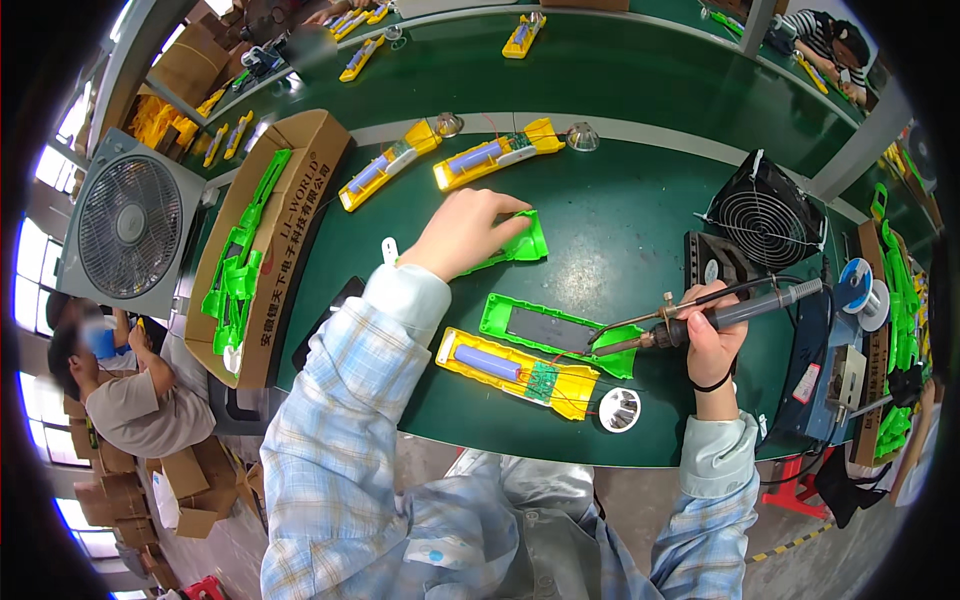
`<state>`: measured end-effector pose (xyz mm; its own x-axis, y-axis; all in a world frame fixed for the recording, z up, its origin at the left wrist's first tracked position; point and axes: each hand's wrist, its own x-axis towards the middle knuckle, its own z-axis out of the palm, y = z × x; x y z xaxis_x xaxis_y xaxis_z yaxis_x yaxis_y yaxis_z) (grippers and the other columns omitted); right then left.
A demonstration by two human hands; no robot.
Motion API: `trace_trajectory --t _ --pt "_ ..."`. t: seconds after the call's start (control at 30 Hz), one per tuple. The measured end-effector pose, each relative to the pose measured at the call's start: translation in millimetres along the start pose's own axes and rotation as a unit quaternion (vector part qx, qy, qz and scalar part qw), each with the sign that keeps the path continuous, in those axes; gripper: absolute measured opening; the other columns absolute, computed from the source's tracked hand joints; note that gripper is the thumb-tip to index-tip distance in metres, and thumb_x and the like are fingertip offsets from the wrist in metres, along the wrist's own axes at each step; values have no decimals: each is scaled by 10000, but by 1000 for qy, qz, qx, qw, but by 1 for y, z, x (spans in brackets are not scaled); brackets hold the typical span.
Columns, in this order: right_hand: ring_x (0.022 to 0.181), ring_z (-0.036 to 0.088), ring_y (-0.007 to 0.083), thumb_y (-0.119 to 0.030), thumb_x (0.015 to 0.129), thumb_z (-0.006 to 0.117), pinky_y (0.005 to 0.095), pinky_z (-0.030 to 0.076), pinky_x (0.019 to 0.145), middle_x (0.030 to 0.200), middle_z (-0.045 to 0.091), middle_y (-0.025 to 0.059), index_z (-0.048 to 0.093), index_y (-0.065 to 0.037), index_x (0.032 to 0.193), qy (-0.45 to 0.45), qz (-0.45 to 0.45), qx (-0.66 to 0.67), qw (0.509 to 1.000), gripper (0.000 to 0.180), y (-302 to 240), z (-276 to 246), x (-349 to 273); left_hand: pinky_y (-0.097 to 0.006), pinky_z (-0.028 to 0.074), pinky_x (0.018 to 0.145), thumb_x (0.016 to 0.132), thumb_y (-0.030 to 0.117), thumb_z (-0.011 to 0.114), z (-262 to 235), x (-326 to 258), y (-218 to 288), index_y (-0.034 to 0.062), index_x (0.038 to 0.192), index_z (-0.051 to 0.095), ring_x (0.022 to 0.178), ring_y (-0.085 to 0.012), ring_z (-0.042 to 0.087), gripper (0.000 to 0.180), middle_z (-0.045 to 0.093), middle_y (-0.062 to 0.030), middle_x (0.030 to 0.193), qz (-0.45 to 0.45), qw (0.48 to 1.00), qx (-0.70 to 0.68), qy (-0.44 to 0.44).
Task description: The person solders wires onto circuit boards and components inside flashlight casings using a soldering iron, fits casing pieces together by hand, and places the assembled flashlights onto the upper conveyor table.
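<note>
Gripping slim soldering iron [735, 312], left hand [465, 232] on glossy green shell [520, 245]

A cardboard box [300, 170] of green shells lies at the worktop's [640, 230] left edge, a box fan [130, 228] beyond it. Two yellow housings [440, 160] rest along the far edge. A small black fan [765, 210] stands near the right edge, a solder spool [862, 285] beside it.

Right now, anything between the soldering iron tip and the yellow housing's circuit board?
Nothing visible. The right hand holds the soldering iron, tip over the flat green plastic cover, just beyond the yellow plastic housing with its small green circuit board.
</note>
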<state>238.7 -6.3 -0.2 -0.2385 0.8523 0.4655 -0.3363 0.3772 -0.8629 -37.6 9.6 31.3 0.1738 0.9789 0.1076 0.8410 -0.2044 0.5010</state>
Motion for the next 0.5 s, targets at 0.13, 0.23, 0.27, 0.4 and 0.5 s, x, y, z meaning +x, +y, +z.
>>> trace_trajectory --t 0.13,0.23,0.27,0.4,0.5 --pt "584 424 102 -63 694 526 214 332 521 696 482 67 465 3 706 -3 -10 -21 1000 91 3 -1 1 -298 402 760 779 218 486 -10 -15 -13 4 1014 515 869 -253 536 319 550 -148 968 15 997 -75 6" --pt "590 431 112 -63 697 520 222 333 532 694 479 70 463 2 709 -4 -14 -29 999 87 5 -1 2 -260 408 711 777 160 487 -36 -41 -10 -2 946 547 828 -197 545 242 567 -117 917 -19 998 -17 56" --pt "592 435 118 -63 699 516 227 334 536 692 476 71 463 0 710 0 -18 -33 999 83 6 -2 2 -247 409 685 768 138 498 -42 -49 -6 -2 918 559 796 -178 549 215 576 -104 879 -43 997 -38 57" --pt "593 445 138 -101 708 512 238 339 550 685 457 79 456 4 678 35 -21 -51 998 123 6 0 3 -230 404 643 742 105 524 -36 -67 -14 7 875 576 743 -157 546 174 581 -80 810 -78 979 -143 119" --pt "596 440 150 -139 692 504 250 351 554 671 434 85 449 9 659 46 -11 -56 997 161 7 4 4 -274 406 694 712 112 557 -18 -66 -24 31 861 587 779 -213 538 172 577 -95 823 -64 981 -16 184"
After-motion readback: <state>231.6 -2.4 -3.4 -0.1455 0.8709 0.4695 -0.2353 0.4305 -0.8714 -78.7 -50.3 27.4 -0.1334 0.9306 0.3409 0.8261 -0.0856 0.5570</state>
